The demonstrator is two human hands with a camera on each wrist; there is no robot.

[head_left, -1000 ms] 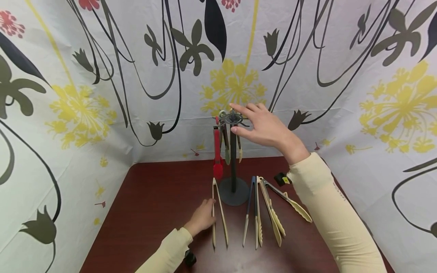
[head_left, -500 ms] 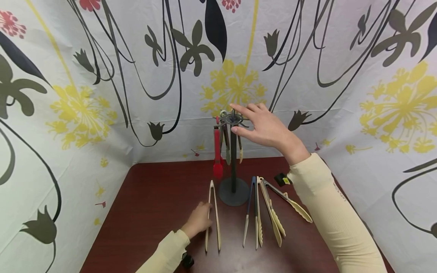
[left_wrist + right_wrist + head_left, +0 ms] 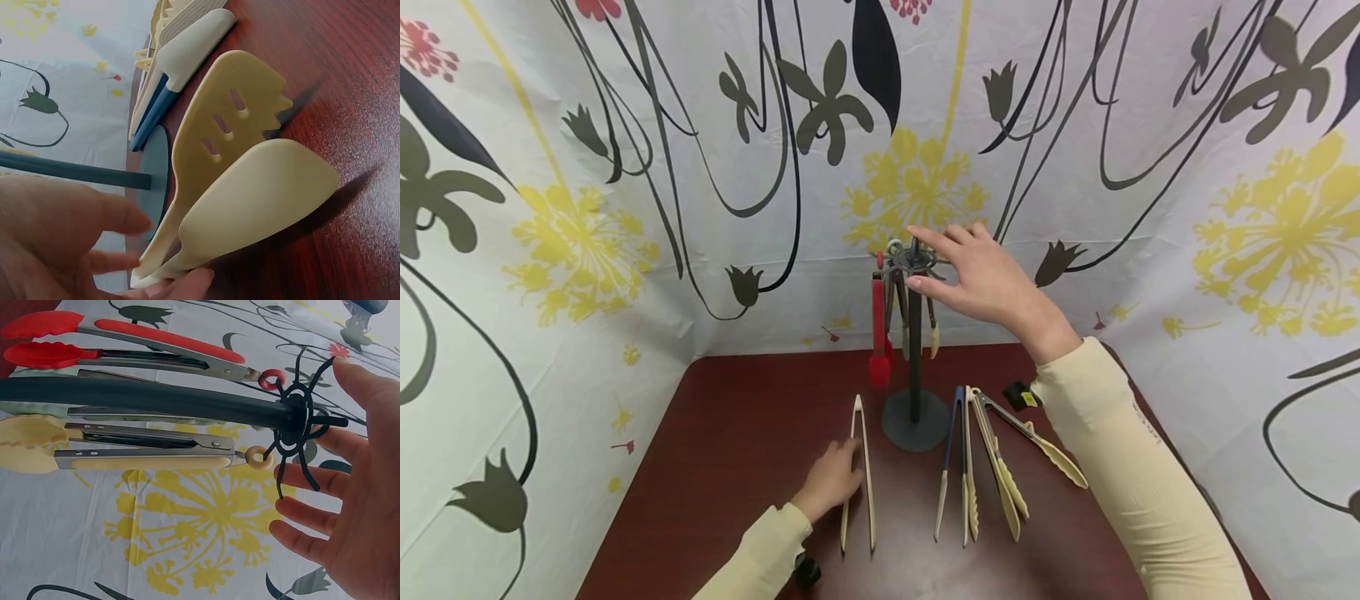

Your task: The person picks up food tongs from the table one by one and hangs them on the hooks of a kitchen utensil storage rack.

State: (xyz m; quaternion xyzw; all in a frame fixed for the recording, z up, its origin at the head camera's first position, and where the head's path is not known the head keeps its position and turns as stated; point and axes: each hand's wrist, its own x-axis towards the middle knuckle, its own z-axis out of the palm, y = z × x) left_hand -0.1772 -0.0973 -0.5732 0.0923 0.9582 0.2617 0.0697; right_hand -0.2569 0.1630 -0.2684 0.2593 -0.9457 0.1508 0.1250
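My left hand point(image 3: 833, 477) pinches one arm of a pair of cream spatula tongs point(image 3: 868, 492) lying spread on the table. In the left wrist view these tongs have a slotted blade point(image 3: 219, 119) and a solid blade point(image 3: 262, 194), with fingers at their narrow end. My right hand point(image 3: 985, 271) reaches to the top of a dark stand point(image 3: 915, 358), fingers apart. In the right wrist view its thumb meets a hook tip on the hook ring point(image 3: 294, 419), other fingers close beside it. Red tongs point(image 3: 169, 340), pale green tongs point(image 3: 37, 411) and cream-tipped tongs point(image 3: 150, 462) hang there.
Right of the stand's round base point(image 3: 898, 425) lie blue-handled tongs point(image 3: 951, 442) with white tips, more cream tongs point(image 3: 1000, 467) and steel tongs with pale yellow heads point(image 3: 1052, 454). A patterned cloth point(image 3: 700, 167) surrounds the dark red table point(image 3: 722, 433).
My left hand has moved left across the table, and the cream spatula tongs have moved left with it. The hanging tongs have shifted slightly to the right. My right hand stays at the stand's top.
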